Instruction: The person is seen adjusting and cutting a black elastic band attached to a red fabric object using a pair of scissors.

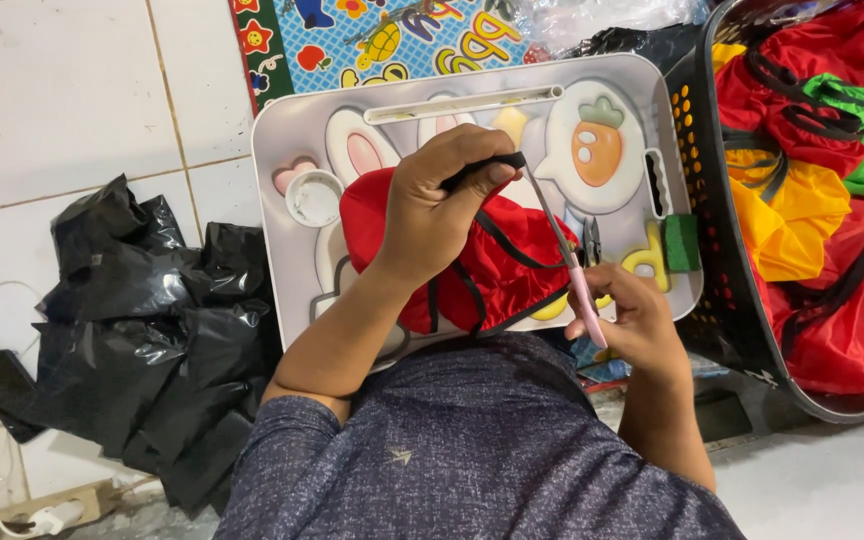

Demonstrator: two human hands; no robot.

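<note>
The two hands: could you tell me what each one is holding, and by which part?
The left hand pinches the black strap of the red fabric piece; the right hand grips the pink-handled tool by its handle.

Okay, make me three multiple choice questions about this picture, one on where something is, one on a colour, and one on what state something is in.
1. Where is the basket of coloured cloth?
A. right of the tray
B. left of the tray
C. on the tray

2. What colour is the fabric piece under the left hand?
A. green
B. red
C. yellow

3. What is the right hand doing?
A. resting empty
B. lifting the basket
C. holding a thin pink-handled tool

Answers: 1 A, the basket stands at the tray's right edge. 2 B, red fabric with a black strap. 3 C, its fingers pinch the tool.
</note>
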